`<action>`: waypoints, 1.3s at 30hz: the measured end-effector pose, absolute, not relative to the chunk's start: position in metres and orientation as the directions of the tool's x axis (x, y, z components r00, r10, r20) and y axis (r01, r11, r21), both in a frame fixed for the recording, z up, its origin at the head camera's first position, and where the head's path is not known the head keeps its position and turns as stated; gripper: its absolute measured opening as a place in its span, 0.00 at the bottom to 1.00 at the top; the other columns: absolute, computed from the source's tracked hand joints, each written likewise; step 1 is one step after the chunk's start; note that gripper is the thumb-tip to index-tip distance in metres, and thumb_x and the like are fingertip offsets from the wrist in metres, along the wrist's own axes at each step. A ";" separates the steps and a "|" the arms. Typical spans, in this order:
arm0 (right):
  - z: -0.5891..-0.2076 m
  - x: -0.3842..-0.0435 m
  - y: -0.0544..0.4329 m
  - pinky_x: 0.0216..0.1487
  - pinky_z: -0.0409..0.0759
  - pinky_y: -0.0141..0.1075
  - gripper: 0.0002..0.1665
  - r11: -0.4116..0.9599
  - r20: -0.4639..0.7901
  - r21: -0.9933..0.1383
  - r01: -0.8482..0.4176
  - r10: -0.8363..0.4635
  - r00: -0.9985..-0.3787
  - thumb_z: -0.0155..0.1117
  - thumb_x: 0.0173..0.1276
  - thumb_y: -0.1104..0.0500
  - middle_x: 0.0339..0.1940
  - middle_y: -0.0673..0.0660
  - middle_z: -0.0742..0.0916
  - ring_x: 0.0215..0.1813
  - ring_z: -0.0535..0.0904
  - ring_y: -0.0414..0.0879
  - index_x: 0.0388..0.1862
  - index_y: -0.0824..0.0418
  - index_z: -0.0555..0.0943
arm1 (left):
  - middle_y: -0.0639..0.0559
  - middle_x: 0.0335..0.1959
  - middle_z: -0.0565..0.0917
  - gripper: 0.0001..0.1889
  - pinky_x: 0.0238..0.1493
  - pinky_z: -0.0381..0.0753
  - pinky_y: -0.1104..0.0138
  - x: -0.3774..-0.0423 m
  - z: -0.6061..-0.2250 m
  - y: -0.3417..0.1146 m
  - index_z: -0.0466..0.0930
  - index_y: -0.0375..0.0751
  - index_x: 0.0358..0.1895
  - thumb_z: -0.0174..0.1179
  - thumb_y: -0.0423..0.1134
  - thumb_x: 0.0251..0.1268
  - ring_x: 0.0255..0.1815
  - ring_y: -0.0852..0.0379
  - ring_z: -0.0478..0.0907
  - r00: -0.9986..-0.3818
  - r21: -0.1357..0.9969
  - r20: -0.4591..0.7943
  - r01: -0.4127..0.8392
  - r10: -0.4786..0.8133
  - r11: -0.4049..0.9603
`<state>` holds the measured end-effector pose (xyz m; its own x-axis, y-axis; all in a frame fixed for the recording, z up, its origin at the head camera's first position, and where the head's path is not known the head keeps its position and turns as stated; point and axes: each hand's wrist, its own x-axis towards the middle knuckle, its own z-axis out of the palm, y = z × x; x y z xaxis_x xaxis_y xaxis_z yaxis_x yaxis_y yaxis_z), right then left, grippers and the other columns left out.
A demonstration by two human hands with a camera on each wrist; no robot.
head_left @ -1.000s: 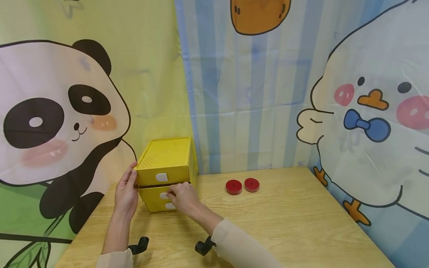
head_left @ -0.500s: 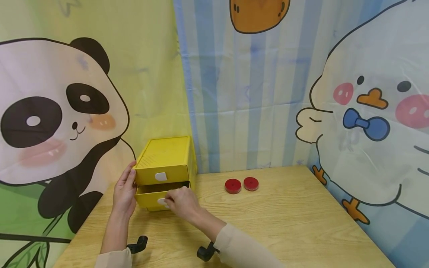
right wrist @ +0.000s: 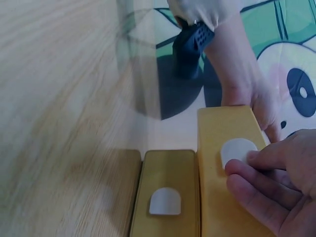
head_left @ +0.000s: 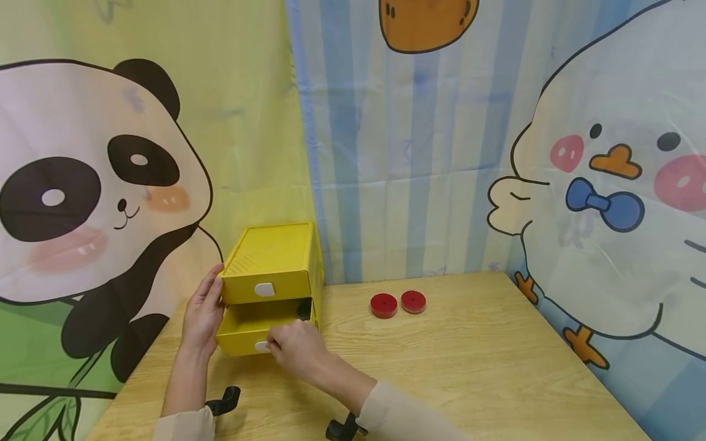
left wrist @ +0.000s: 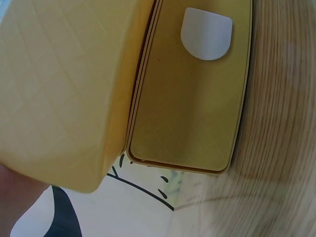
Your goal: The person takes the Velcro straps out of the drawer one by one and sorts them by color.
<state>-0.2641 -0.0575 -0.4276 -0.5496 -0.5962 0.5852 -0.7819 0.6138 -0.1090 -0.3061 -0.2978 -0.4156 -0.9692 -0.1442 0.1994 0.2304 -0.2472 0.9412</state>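
Observation:
A yellow drawer box [head_left: 278, 245] stands on the wooden table, its middle drawer [head_left: 237, 346] pulled out and the upper one closed. My right hand [head_left: 300, 350] pinches the middle drawer's white tab handle [right wrist: 237, 150] between thumb and fingers, as the right wrist view shows. Against the box's left side rests my left hand [head_left: 201, 315], its fingers fairly straight and reaching the upper front corner. In the left wrist view, the lower drawer [left wrist: 182, 113] is closed beneath the drawn-out one. The visible part of the middle drawer's inside shows only yellow walls and shadow.
Two flat, round red things [head_left: 383, 305] [head_left: 413, 302] lie on the table [head_left: 474, 355] to the right of the box. Behind stands a printed curtain [head_left: 375, 153] with cartoon animals. Each wrist wears a black camera mount [head_left: 223, 402].
The middle drawer has slid out from nearly closed toward the person, with my right hand drawing back on its handle. My left hand has stayed at the box's side.

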 end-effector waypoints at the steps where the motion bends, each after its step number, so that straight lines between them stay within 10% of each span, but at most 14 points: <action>1: -0.427 -0.261 -0.057 0.23 0.67 0.17 0.05 0.618 0.583 -0.091 -0.781 -0.603 -0.545 0.73 0.70 0.56 0.23 0.40 0.89 0.19 0.74 0.27 0.32 0.49 0.91 | 0.60 0.84 0.58 0.30 0.85 0.47 0.62 -0.306 -0.416 -0.298 0.60 0.57 0.83 0.51 0.51 0.82 0.76 0.70 0.64 -0.970 0.941 0.199 0.229 -0.141 -0.249; 14: -0.418 -0.228 -0.056 0.16 0.64 0.20 0.07 0.671 0.449 0.011 -0.741 -0.665 -0.596 0.73 0.70 0.52 0.21 0.39 0.86 0.16 0.73 0.29 0.31 0.46 0.87 | 0.63 0.80 0.62 0.31 0.76 0.64 0.75 -0.303 -0.419 -0.299 0.58 0.52 0.83 0.51 0.48 0.82 0.71 0.73 0.70 -0.960 0.918 0.265 0.280 -0.093 -0.281; 34: -0.406 -0.205 -0.051 0.15 0.63 0.25 0.15 0.587 0.395 0.079 -0.805 -0.760 -0.516 0.72 0.70 0.54 0.13 0.40 0.75 0.15 0.64 0.31 0.22 0.46 0.81 | 0.64 0.82 0.60 0.32 0.74 0.66 0.75 -0.301 -0.417 -0.298 0.60 0.56 0.83 0.54 0.51 0.80 0.70 0.73 0.71 -0.970 0.929 0.219 0.239 -0.102 -0.282; 39: -0.398 -0.213 -0.045 0.26 0.69 0.16 0.08 0.469 0.531 -0.017 -0.883 -0.744 -0.406 0.71 0.73 0.51 0.23 0.38 0.87 0.22 0.77 0.26 0.31 0.48 0.88 | 0.64 0.80 0.60 0.32 0.71 0.68 0.77 -0.301 -0.417 -0.299 0.58 0.52 0.84 0.52 0.49 0.81 0.69 0.73 0.71 -0.960 0.921 0.265 0.280 -0.090 -0.271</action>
